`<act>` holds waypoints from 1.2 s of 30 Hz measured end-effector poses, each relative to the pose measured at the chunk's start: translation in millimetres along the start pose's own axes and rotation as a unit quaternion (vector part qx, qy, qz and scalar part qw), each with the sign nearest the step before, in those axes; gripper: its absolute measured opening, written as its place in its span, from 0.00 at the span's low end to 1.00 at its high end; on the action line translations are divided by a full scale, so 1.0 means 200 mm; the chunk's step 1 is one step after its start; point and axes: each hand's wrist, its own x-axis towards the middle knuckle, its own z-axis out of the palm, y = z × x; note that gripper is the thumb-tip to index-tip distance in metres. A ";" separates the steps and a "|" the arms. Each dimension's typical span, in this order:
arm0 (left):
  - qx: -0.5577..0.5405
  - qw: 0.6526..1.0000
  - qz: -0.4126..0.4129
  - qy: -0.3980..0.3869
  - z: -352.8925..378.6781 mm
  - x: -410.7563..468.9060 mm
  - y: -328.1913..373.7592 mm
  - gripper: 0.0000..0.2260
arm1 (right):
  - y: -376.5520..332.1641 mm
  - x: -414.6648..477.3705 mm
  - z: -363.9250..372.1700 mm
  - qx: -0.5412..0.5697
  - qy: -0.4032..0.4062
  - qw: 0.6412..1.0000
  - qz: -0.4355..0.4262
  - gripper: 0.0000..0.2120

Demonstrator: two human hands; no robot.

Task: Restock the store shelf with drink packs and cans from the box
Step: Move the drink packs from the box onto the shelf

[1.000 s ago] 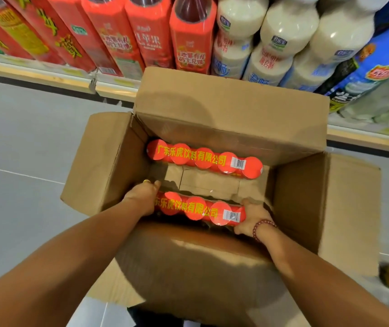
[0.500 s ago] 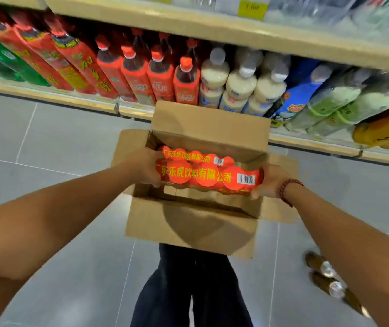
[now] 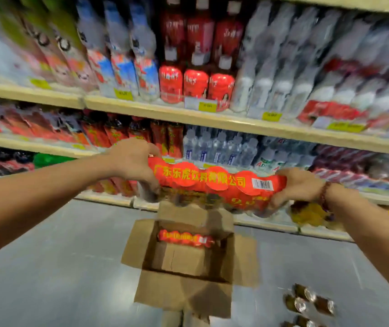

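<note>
I hold a red shrink-wrapped drink pack with yellow lettering and a barcode, level in the air in front of the shelves. My left hand grips its left end and my right hand, with a bead bracelet on the wrist, grips its right end. Below on the floor stands the open cardboard box, flaps spread, with one more red pack lying against its far wall. The view is motion-blurred.
Store shelves full of bottled drinks fill the upper view, with yellow price tags along their edges. Several brown cans or small bottles lie on the grey tiled floor right of the box.
Both hands have lifted the pack out of the box and up to shelf height. The view has tilted up from the box to the upper shelves.
</note>
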 end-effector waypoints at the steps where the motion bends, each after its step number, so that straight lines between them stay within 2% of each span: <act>1: -0.009 1.000 0.005 0.022 -0.12 -0.06 0.02 0.28 | -0.05 -0.08 -0.10 0.010 0.014 1.000 -0.006 0.23; 3: -0.039 0.997 0.009 0.063 -0.33 -0.16 0.06 0.36 | -0.13 -0.22 -0.30 0.037 0.038 0.998 -0.026 0.30; 6: -0.083 0.989 -0.004 0.122 -0.61 -0.31 0.10 0.33 | -0.24 -0.40 -0.55 0.040 0.088 0.993 -0.061 0.40; 8: -0.121 0.979 0.017 0.163 -0.78 -0.40 0.12 0.34 | -0.31 -0.53 -0.71 0.059 0.122 0.986 -0.097 0.44; 13: -0.227 0.947 0.049 0.221 -1.16 -0.54 0.16 0.33 | -0.46 -0.78 -0.98 0.119 0.165 0.967 -0.153 0.39; 15: -0.244 0.931 0.063 0.264 -1.30 -0.58 0.19 0.34 | -0.51 -0.83 -1.08 0.140 0.198 0.953 -0.180 0.41; 20: -0.308 0.882 0.114 0.338 -1.56 -0.58 0.25 0.30 | -0.61 -0.86 -1.29 0.236 0.290 0.894 -0.246 0.43; 24: -0.336 0.849 0.158 0.375 -1.73 -0.49 0.30 0.35 | -0.65 -0.82 -1.44 0.283 0.354 0.846 -0.282 0.45; 27: -0.347 0.835 0.154 0.399 -1.83 -0.37 0.35 0.28 | -0.67 -0.77 -1.56 0.296 0.400 0.814 -0.300 0.44; 29: -0.349 0.830 0.152 0.407 -1.87 -0.29 0.38 0.30 | -0.67 -0.74 -1.63 0.309 0.412 0.801 -0.306 0.43; 31: -0.342 0.831 0.153 0.412 -1.89 -0.20 0.40 0.38 | -0.67 -0.69 -1.69 0.319 0.416 0.794 -0.307 0.45; 32: -0.335 0.836 0.145 0.410 -1.90 -0.15 0.41 0.38 | -0.67 -0.66 -1.71 0.326 0.418 0.792 -0.305 0.46; 36: -0.300 0.851 0.116 0.415 -1.92 0.04 0.43 0.29 | -0.65 -0.54 -1.75 0.349 0.424 0.787 -0.280 0.50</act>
